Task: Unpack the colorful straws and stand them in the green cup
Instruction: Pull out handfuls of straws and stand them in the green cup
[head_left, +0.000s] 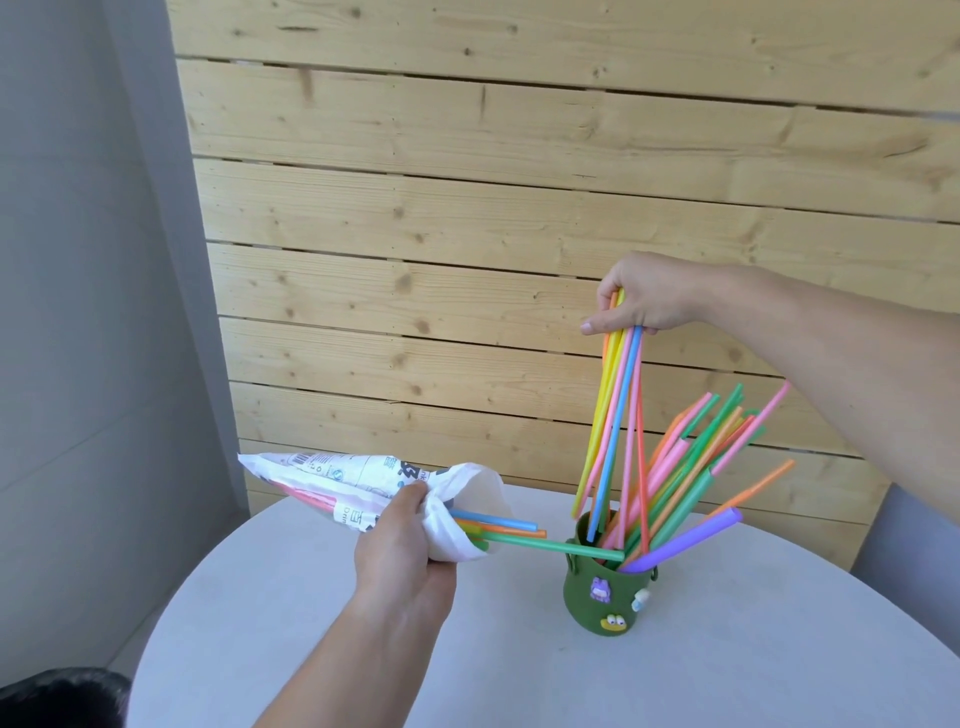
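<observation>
Straws (691, 467) mostly stood in green cup (602, 592); right hand (644, 301) lowered approx. six more; left hand (400, 540) gripped pkg (363, 483), few left inside.

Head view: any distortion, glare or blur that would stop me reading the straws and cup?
Head view: wide-angle bending curves the wall planks toward the edges; soft, even light, no harsh glare on the table; the green cup and the straws in the right hand look sharp; bag print is partly legible.
</observation>
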